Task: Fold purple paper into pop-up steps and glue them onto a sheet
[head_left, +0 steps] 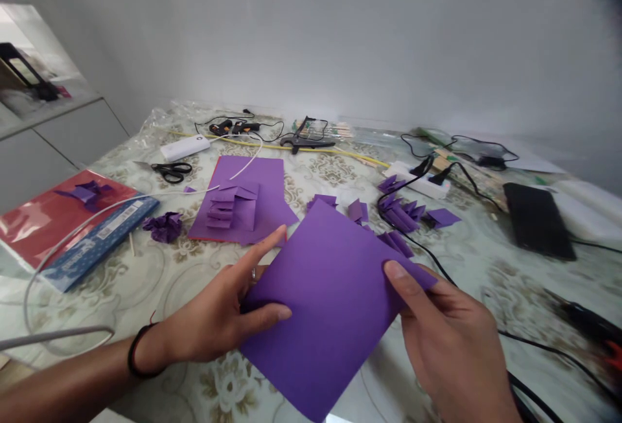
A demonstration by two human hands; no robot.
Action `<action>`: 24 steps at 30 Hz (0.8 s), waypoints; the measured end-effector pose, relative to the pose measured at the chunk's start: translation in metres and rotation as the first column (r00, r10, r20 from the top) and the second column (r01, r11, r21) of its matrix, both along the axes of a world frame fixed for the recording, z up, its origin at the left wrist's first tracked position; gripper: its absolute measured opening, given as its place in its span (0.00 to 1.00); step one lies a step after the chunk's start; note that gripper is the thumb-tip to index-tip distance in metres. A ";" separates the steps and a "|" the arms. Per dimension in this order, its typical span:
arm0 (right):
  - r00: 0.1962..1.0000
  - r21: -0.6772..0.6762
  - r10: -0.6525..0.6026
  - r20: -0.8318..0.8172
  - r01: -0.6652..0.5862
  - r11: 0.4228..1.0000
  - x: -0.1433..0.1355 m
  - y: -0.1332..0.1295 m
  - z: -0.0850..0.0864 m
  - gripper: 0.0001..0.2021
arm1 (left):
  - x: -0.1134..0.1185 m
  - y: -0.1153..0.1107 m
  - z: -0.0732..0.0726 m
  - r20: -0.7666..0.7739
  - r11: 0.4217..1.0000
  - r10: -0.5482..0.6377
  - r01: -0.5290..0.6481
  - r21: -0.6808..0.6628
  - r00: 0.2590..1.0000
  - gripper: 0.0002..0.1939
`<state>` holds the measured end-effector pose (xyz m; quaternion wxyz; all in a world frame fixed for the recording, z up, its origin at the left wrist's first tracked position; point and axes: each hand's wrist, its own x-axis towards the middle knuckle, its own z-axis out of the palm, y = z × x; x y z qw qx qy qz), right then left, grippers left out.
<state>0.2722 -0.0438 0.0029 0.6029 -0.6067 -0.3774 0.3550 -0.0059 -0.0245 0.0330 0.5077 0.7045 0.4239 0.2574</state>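
A flat purple sheet of paper (325,306) is held up above the table, turned so one corner points away from me. My left hand (238,306) has its thumb on top of the sheet's left corner, the index finger stretched out along the edge and other fingers hidden beneath. My right hand (444,326) pinches the right corner, thumb on top and fingers under. Behind the sheet lie a stack of purple paper (260,177) with folded purple pieces (230,209) on it, and several more folded pieces (401,212) to the right.
Black scissors (170,169), a crumpled purple paper (165,227) and a red-and-blue paper pack (82,222) are at left. Farther back are a glue gun (233,127) and a white power strip (420,180) with black cables. A black phone (538,221) lies at right, pliers-like tool (587,319) nearer.
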 end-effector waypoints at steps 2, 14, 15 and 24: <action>0.999 -0.023 -0.044 -0.027 0.043 0.999 0.000 0.002 0.000 0.16 | -0.002 0.000 0.000 -0.024 0.997 -0.020 0.022 0.079 1.000 0.46; 1.000 -0.006 -0.017 0.015 0.017 1.000 0.000 0.002 -0.001 0.13 | -0.001 0.003 0.000 -0.028 0.986 0.005 -0.001 0.168 1.000 0.37; 1.000 -0.015 -0.017 0.016 0.017 1.000 0.000 0.001 -0.001 0.13 | 0.000 0.003 0.001 -0.033 0.986 0.012 -0.007 0.164 0.999 0.37; 0.992 -0.058 0.115 -0.047 -0.118 0.991 -0.013 -0.003 0.006 0.17 | -0.003 0.002 -0.016 -0.068 0.962 0.108 -0.088 0.257 0.992 0.41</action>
